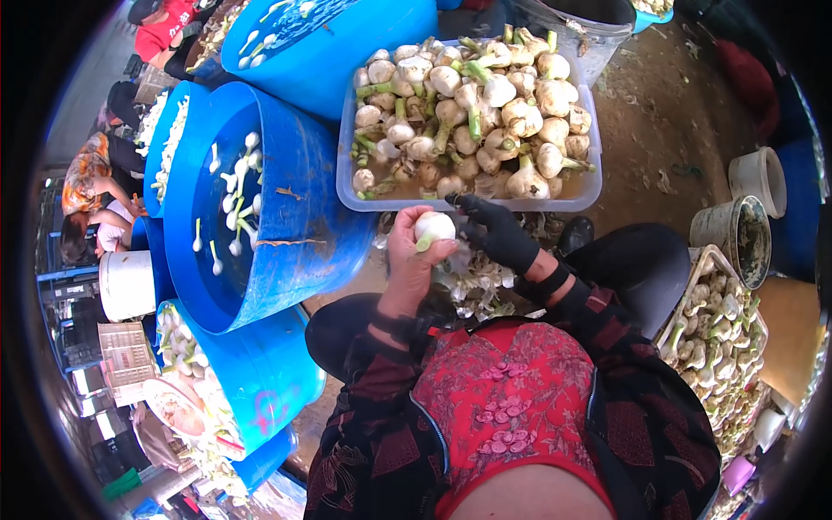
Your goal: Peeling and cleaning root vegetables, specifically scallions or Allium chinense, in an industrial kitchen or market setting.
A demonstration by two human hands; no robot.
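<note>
My bare left hand [414,253] is closed around a garlic bulb [435,228], white and smooth, with a short green stem stub pointing down. Just right of the bulb is my right hand [497,232] in a black glove, its fingers bent toward the bulb. Whatever those fingers may pinch is too dark and small to name. Directly beyond both hands stands a translucent plastic tub [468,205] heaped with soil-stained garlic bulbs [485,113] on green stalks. Pale peeled skins [481,290] lie beneath my hands, between my legs.
At left, a big blue barrel [295,225] holds water with floating white bulbs. Another blue barrel [364,43] stands behind it. To my right are a crate of garlic [715,334] and a dirty bucket [732,238]. Other people [91,178] bend over at far left.
</note>
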